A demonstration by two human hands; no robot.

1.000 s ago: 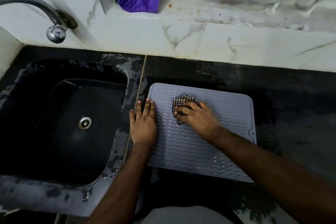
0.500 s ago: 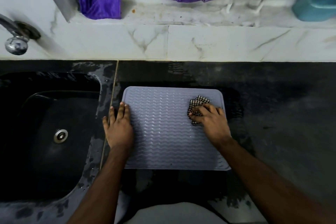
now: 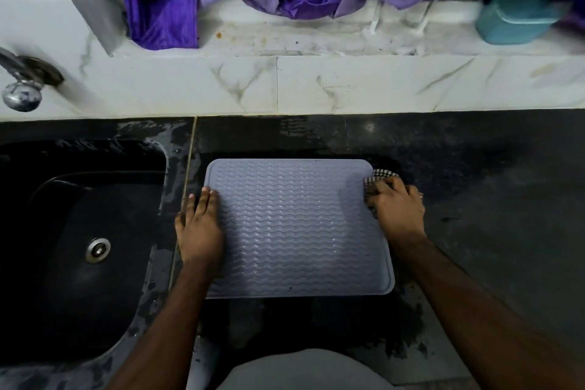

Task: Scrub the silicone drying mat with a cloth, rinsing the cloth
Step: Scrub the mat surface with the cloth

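Observation:
A grey silicone drying mat [image 3: 294, 228] with a wavy ribbed surface lies flat on the dark wet counter [image 3: 493, 231]. My left hand [image 3: 199, 225] rests flat on the mat's left edge, fingers straight. My right hand [image 3: 397, 206] presses a checked black-and-white cloth [image 3: 378, 176] at the mat's upper right edge, fingers curled over it. Most of the cloth is hidden under the hand.
A black sink [image 3: 82, 247] with a metal drain [image 3: 98, 249] lies to the left, its rim wet. A chrome tap [image 3: 22, 85] sticks out at the far left. On the marble ledge behind sit purple fabric [image 3: 164, 19] and a teal container [image 3: 516, 20].
My right hand has swept the cloth across the mat from its middle to the right edge. The left hand has stayed on the left edge. The view has shifted right.

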